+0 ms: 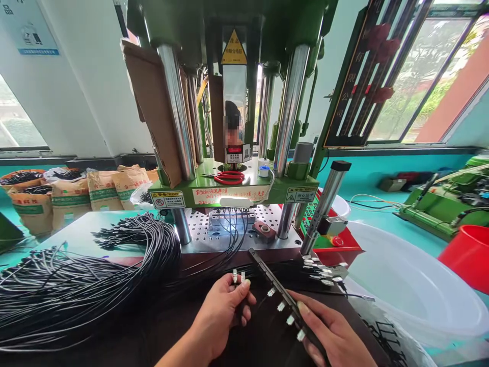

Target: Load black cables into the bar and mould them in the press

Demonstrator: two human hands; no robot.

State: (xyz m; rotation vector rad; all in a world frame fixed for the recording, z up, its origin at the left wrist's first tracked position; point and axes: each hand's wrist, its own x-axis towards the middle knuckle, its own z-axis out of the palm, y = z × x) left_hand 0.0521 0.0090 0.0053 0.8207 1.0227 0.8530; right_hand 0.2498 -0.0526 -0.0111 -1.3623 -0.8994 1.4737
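My left hand point(223, 311) is closed, thumb against fingers, on two cable connectors point(243, 277) with pale metal tips that point up. Their cables are mostly hidden behind the fingers. In my right hand point(328, 329) is a long dark bar point(273, 279), slanting up and left toward the press. Several silver connectors point(281, 306) stick out along the bar's left edge. The left fingers are a little apart from the bar. Beyond it lies a bunch of silver-tipped cables point(324, 271) on the dark worktop.
A green press point(252, 186) stands ahead, with red-handled pliers point(229, 177) on its ledge. Cables run from a metal mould point(231, 221) under it. A large pile of black cables point(87, 290) covers the left side. At right are a white tub point(416, 275) and red bucket point(468, 255).
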